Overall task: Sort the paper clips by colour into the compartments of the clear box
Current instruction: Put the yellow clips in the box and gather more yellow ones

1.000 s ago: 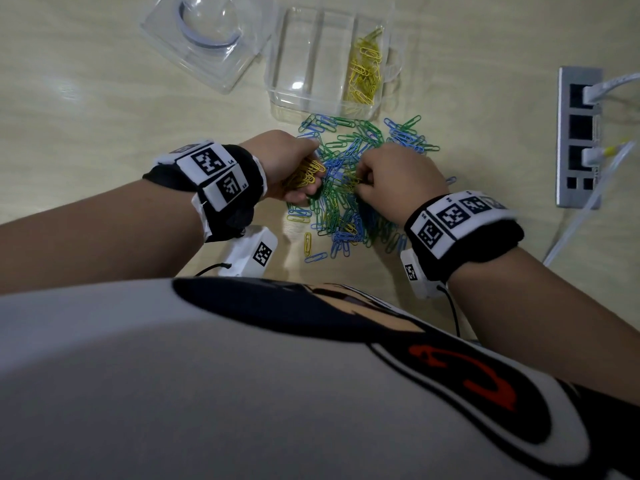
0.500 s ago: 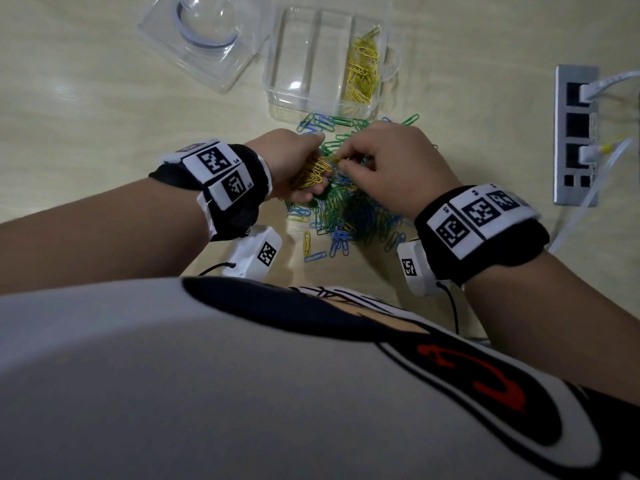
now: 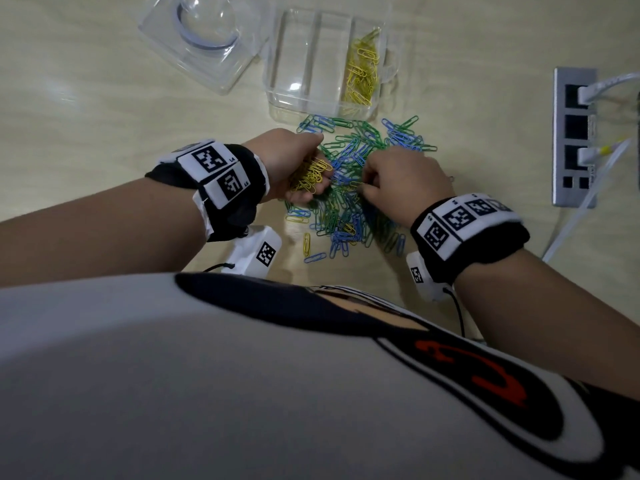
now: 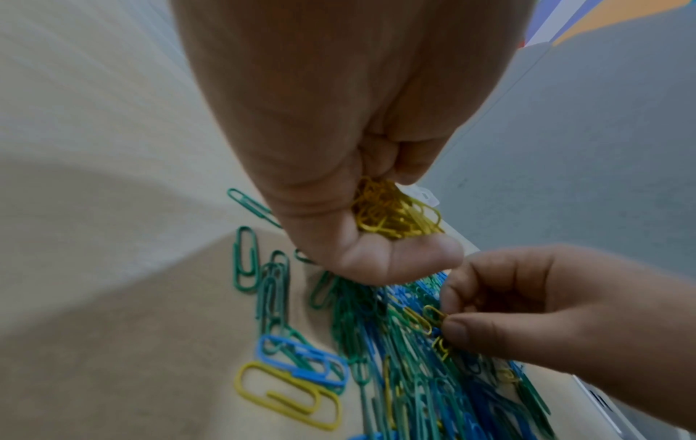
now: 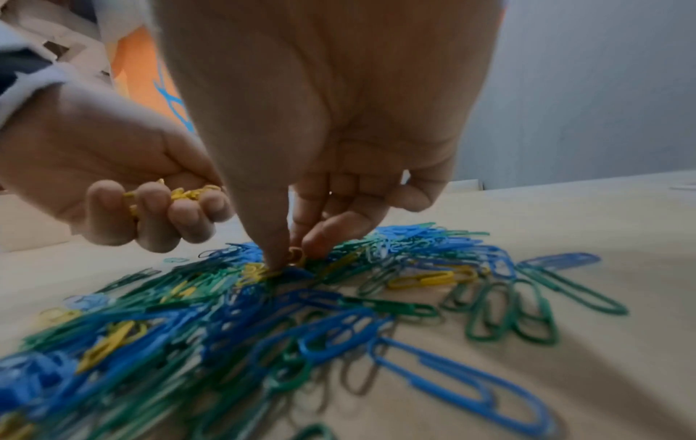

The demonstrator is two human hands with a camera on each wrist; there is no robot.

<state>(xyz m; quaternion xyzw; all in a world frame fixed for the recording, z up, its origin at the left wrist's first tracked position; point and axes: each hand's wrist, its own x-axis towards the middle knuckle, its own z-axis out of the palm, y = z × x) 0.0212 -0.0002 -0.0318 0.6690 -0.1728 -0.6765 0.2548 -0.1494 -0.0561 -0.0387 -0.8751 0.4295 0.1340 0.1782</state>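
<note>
Your loose clip pile (image 3: 349,188) lay on desk (image 3: 104,109), just in front of compartment box (image 3: 304,98). Sorted clips (image 3: 362,74) sat in its right compartment. Lid (image 3: 204,39) lay left of box. Socket strip (image 3: 573,136) sat well right of pile. Your hands were over pile, left hand (image 3: 294,161) left of right hand (image 3: 401,181).

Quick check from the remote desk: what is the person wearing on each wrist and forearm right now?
Forearms are bare, no sleeves. Left hand: black fabric wristband carrying white square tiles printed with black fiducial codes; a white camera box with its own code hangs beneath, trailing a thin black cable. Right hand: a matching black coded wristband, white box and black cable.
</note>
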